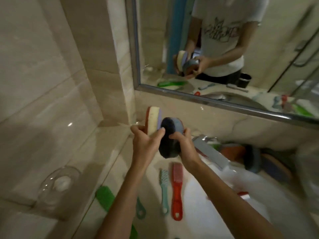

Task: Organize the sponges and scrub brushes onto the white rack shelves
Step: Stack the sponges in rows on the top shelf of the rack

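My left hand (146,144) grips a stack of sponges (153,120), red, cream and purple, held on edge above the counter. My right hand (184,144) grips a dark blue and light blue sponge (170,130) pressed against that stack. Below them on the counter lie a red scrub brush (177,188) and a teal scrub brush (164,187). A green brush (105,197) lies further left, partly hidden by my left forearm. More sponges, orange and dark blue (245,156), are piled at the right. No white rack is visible.
A mirror (224,49) above the counter reflects a person and the sponges. A clear suction holder (58,185) is stuck on the tiled wall at left. A white sink basin (215,204) lies under my right forearm. A grey flat bar (210,152) lies near the sponge pile.
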A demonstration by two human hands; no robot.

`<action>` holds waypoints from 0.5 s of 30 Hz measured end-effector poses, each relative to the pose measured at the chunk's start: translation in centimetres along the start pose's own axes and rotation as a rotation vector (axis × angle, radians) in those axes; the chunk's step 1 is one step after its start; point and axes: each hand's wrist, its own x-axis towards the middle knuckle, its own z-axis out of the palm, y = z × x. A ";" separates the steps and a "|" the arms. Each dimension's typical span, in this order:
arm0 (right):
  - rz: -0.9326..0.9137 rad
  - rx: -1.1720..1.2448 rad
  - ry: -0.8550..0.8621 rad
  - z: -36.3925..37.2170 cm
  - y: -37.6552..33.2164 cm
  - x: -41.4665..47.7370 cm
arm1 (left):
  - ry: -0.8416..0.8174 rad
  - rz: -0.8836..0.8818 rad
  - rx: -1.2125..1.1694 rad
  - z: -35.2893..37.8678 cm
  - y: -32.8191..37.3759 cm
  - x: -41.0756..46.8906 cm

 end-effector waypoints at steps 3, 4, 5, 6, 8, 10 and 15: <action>-0.043 0.036 -0.016 -5.4 -3.3 -4.4 | -0.124 -0.008 -0.229 4.1 3.3 -3.5; -0.063 -0.005 -0.009 -7.3 -4.2 -5.9 | -0.168 -0.001 -0.254 5.3 4.5 -4.7; -0.094 -0.033 0.007 -9.1 -5.1 -7.3 | -0.224 0.008 -0.253 6.5 5.6 -6.1; -0.142 -0.053 0.026 -11.0 -5.9 -8.7 | -0.280 0.008 -0.268 7.6 6.7 -7.5; -0.243 -0.065 0.071 -14.5 -7.5 -11.3 | -0.372 -0.021 -0.336 9.6 9.1 -10.4; -0.315 -0.063 0.137 -17.8 -9.2 -13.7 | -0.439 -0.026 -0.427 11.4 11.4 -13.1; -0.499 -0.147 0.355 -26.7 -14.3 -19.0 | -0.564 0.008 -0.552 17.3 17.2 -19.7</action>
